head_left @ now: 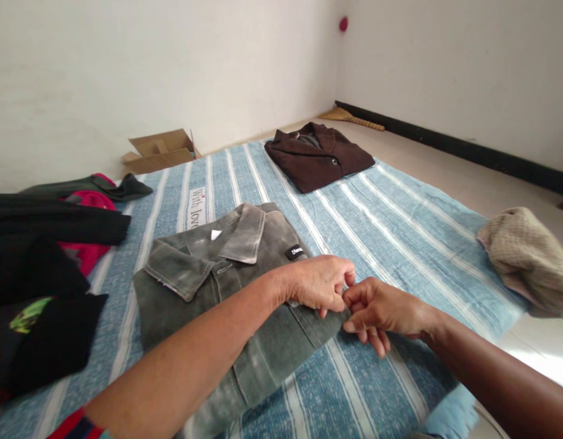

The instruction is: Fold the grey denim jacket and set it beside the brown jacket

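Denim jacket [194, 317], grey with its collar uppermost, lies folded on a striped blue bedsheet [400, 244] that gives it flat support. Your left hand [318, 283] curls its fingers [323, 312] over the hem [309, 332], anchoring it, while your right hand [382, 311] appears to pinch the adjacent edge between fingers and thumb.

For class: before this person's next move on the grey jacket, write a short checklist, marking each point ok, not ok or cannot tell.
1. Left hand on the edge of the grey denim jacket: ok.
2. Right hand gripping that edge: cannot tell, the fingers hide the contact.
3. Collar lying flat: ok.
4. Jacket lying on the blue striped sheet: ok.
5. Brown jacket apart from it: ok.
6. Black clothes apart from it: ok.
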A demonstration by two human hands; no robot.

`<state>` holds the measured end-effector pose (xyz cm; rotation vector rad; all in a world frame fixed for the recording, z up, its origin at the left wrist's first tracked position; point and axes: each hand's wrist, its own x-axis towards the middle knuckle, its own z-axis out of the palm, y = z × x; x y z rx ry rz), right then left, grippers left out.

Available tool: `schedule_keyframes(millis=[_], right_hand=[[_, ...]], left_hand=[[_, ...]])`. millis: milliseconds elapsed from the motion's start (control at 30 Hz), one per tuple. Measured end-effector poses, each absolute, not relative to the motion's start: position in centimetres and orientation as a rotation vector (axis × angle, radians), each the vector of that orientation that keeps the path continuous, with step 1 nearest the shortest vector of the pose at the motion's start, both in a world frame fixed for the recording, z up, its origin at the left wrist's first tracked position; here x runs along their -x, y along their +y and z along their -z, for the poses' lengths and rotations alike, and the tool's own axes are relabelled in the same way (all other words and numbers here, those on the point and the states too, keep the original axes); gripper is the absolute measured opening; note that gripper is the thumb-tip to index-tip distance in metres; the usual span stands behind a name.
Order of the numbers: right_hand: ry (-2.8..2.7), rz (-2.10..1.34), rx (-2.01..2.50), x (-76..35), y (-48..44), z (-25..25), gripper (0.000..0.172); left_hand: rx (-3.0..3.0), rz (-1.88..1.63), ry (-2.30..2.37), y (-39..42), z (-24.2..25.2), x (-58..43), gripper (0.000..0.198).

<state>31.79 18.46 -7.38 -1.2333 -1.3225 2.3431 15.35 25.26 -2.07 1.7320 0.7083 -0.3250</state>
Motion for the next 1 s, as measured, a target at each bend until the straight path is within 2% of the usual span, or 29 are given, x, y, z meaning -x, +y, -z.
schedule_keyframes(millis=[233, 500, 1000], right_hand=[[-1.161, -2.359, 1.214, -31.9, 17.9, 7.4, 0.024], [-1.302, -2.351, 1.301, -31.5, 18.3, 6.9, 0.011], [-1.541, -2.214, 1.446, -31.2, 18.3, 6.9, 0.011]], left_hand=[[-1.731, 0.341, 0.703, 25.4, 2.1, -15.5, 0.034], [-1.752, 0.387, 0.741, 25.4, 2.3, -15.4, 0.043], [-1.701, 0.222, 0.718, 24.8, 1.1, -15.5, 0.028]])
